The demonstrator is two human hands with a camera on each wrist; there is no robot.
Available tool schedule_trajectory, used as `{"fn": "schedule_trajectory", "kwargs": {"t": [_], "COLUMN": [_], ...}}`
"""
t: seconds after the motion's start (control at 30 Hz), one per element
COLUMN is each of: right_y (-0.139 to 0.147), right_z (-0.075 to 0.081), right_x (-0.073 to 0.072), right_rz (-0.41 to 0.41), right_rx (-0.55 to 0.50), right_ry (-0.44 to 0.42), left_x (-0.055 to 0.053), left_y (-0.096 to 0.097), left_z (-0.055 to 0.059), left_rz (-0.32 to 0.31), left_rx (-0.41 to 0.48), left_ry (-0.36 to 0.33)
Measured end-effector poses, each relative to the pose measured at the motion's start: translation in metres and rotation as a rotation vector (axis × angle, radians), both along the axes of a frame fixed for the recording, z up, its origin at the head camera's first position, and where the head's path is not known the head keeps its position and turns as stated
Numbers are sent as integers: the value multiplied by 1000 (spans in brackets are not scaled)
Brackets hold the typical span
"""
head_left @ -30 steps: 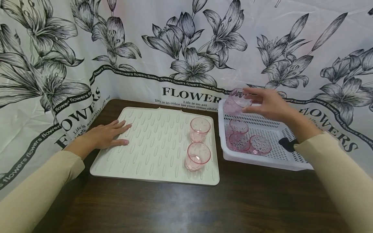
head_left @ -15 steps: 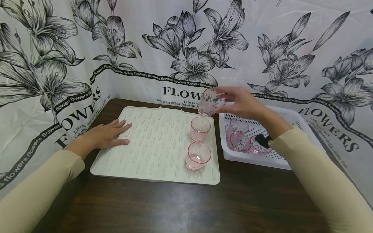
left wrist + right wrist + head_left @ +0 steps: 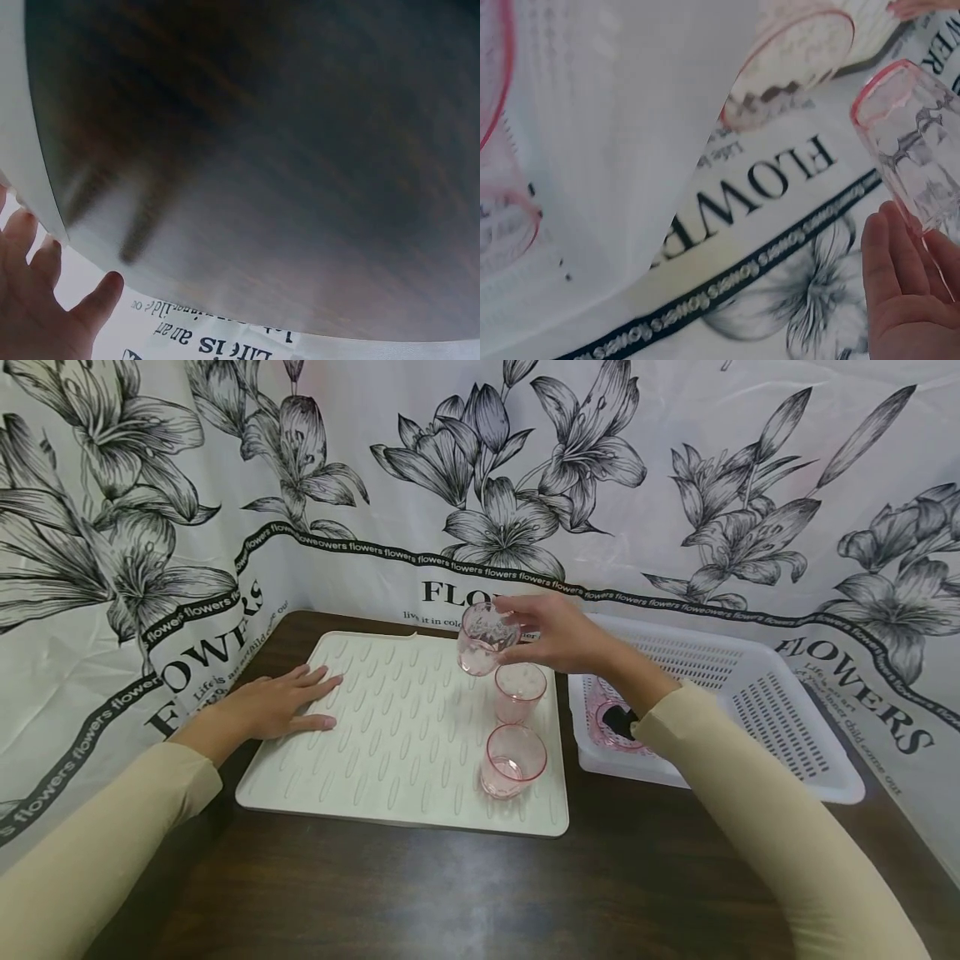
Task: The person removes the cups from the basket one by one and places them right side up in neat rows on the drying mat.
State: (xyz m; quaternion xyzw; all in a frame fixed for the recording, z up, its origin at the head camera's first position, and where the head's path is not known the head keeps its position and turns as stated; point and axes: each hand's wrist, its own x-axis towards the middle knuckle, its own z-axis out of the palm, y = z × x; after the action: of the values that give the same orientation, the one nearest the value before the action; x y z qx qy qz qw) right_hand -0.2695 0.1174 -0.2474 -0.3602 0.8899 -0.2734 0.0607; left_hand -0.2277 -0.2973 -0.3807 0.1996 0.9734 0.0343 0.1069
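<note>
My right hand [image 3: 558,635] holds a clear pink-rimmed glass [image 3: 478,652] between fingers and thumb, over the back right part of the cream ridged drying mat [image 3: 375,735]. In the right wrist view, the same glass [image 3: 915,142] appears tilted, with patterned sides. Two similar glasses stand upright along the mat's right edge, a farther glass [image 3: 519,695] and a nearer glass [image 3: 512,764]. At the mat's left edge, my left hand [image 3: 281,706] rests with fingers spread. In the left wrist view, that hand [image 3: 45,307] shows at the lower left corner.
A white perforated basket [image 3: 787,718] stands right of the mat, with pink glasses [image 3: 607,731] in it partly hidden by my right forearm. Both sit on a dark wooden table [image 3: 465,893]. A flower-printed cloth [image 3: 330,585] hangs close behind.
My right hand has carried the glass leftward from above the basket to over the mat, and slightly lower at the end. The left hand has stayed in place.
</note>
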Motion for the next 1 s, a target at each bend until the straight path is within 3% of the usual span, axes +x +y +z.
{"fn": "schedule_trajectory", "kwargs": {"t": [0.33, 0.67, 1.0], "right_y": [-28, -48, -64], "right_z": [-14, -20, -36], "right_x": [0, -4, -7], "right_rz": [28, 54, 71], "right_rx": [128, 145, 187], "right_ry": [-41, -52, -68], "left_x": [-3, 1, 0], "left_y": [2, 3, 0], "left_z": [2, 4, -2], "left_rz": [9, 13, 16], "left_rx": [-8, -18, -17], "left_ry": [-4, -5, 6]}}
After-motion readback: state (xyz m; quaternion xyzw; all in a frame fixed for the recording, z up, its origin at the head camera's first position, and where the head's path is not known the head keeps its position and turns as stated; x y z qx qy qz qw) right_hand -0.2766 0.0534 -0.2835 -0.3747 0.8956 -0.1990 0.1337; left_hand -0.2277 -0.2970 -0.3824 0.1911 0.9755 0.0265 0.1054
